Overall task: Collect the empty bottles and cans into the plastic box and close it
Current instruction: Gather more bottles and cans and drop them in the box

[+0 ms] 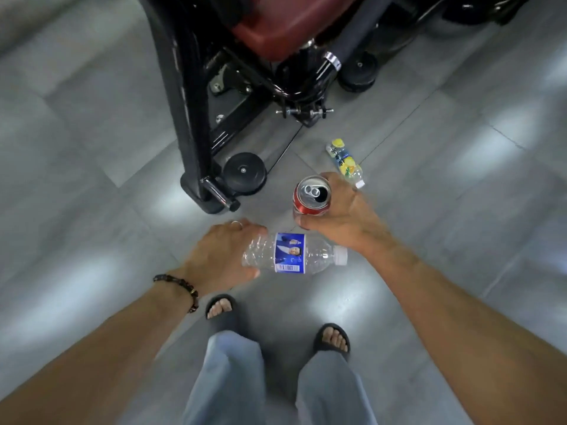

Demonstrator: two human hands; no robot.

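My left hand [219,256] grips the base of a clear water bottle [294,254] with a blue label and a white cap, held sideways above the floor. An opened red can [312,195] stands upright in my right hand [340,214], whose fingers wrap its side. A small bottle with a yellow and blue label [345,162] lies on the grey floor just beyond my right hand. The plastic box is not in view.
A black gym machine [196,96] with a dark red seat stands ahead, its round feet and a lever close to my left hand. Grey floor tiles [460,179] spread to the right. My sandalled feet [276,323] are below.
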